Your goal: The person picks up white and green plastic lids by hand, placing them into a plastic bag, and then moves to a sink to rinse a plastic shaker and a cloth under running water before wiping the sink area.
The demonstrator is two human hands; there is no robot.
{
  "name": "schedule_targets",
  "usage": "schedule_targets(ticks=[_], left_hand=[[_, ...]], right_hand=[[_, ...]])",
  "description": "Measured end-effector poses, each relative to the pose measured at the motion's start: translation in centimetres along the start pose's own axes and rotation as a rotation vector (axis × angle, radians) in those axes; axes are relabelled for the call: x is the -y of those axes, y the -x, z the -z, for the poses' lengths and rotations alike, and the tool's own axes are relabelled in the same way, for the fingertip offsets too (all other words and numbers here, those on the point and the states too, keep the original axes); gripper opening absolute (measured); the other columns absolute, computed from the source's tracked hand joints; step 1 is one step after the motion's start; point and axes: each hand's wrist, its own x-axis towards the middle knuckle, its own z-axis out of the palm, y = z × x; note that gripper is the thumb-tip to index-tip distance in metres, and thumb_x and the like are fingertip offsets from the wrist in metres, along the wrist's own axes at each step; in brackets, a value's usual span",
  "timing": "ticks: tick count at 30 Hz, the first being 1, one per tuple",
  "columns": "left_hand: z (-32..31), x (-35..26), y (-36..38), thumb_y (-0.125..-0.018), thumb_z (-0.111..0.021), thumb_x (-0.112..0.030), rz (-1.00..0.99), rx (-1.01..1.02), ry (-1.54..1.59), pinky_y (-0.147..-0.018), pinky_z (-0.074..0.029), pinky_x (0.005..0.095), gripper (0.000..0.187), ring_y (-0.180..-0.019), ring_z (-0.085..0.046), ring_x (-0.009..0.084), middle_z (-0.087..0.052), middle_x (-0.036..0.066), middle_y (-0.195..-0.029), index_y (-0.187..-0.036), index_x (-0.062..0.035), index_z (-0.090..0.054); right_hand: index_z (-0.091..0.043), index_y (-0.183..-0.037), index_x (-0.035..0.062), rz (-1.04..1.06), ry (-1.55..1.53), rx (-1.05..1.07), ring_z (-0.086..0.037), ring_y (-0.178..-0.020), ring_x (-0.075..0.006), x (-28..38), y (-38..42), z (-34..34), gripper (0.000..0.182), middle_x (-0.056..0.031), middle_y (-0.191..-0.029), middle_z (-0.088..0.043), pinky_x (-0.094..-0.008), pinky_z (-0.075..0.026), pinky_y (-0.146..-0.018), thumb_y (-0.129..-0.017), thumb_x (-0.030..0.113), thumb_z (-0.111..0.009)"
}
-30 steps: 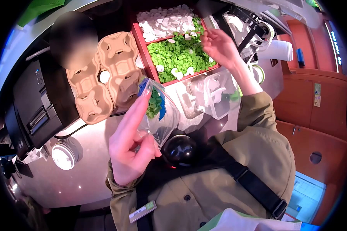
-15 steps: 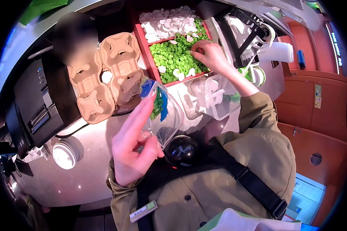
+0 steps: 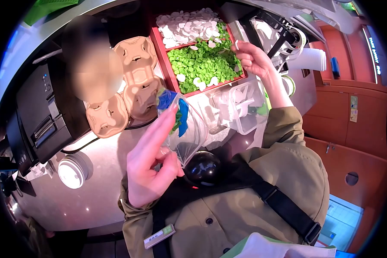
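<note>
My left hand [image 3: 152, 159] is closed on a clear plastic bag [image 3: 189, 139] with blue print, its fingers stretched along the near side. Some green pieces show inside the bag. My right hand [image 3: 256, 60] is at the right edge of a red divided box [image 3: 173, 79], thumb and fingers pinched on a small white disc [image 3: 236, 44]. The front compartment is filled with small green plugs [image 3: 198, 64], a few white ones lying among them. White discs [image 3: 187, 28] fill the compartment behind.
Brown cardboard cup carriers [image 3: 137, 81] lie left of the box. A black printer [image 3: 41, 112] and a stack of white lids [image 3: 73, 171] stand further left. A clear plastic container [image 3: 245, 112] sits before the box. White cups [image 3: 311, 59] lie at the right.
My right hand has risen out of the green plugs and moved right, a white disc now visible at its fingertips. The red box's right edge has come into view. My left hand stays nearly still.
</note>
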Motion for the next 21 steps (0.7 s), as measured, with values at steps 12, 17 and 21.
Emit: schedule_targets(ticks=[12, 17, 21], left_hand=[[-0.1, -0.1, 0.0, -0.068, -0.036, 0.012, 0.061, -0.033, 0.017, -0.045, -0.041, 0.0164, 0.058, -0.048, -0.051, 0.0048, -0.042, 0.018, -0.129, -0.126, 0.0105, -0.037], [-0.2, 0.0, 0.0, -0.067, -0.036, 0.012, 0.039, -0.009, 0.016, -0.045, -0.041, 0.0166, 0.058, -0.048, -0.051, 0.0053, -0.042, 0.019, -0.129, -0.126, 0.0097, -0.038], [0.0, -0.1, 0.0, -0.067, -0.036, 0.013, 0.034, 0.001, 0.011, -0.045, -0.042, 0.0171, 0.058, -0.048, -0.051, 0.0056, -0.041, 0.019, -0.130, -0.125, 0.0093, -0.038]], right_hand=[[-0.066, -0.086, 0.0028, 0.540, 1.467, -0.236, -0.061, -0.066, -0.0192, -0.8, -4.2, -1.2, 0.029, -0.0098, -0.071, -0.064, -0.0299, -0.046, -0.064, -0.076, 0.030, -0.065], [-0.066, -0.083, 0.0030, 0.416, 1.613, -0.328, -0.061, -0.067, -0.0263, -1.4, -4.4, -3.5, 0.031, -0.0135, -0.069, -0.063, -0.0329, -0.047, -0.066, -0.076, 0.033, -0.065], [-0.065, -0.084, 0.0002, 0.584, 1.457, -0.256, -0.060, -0.066, -0.0226, -1.6, -4.8, -2.6, 0.032, -0.0121, -0.070, -0.064, -0.0318, -0.046, -0.065, -0.077, 0.032, -0.063]])
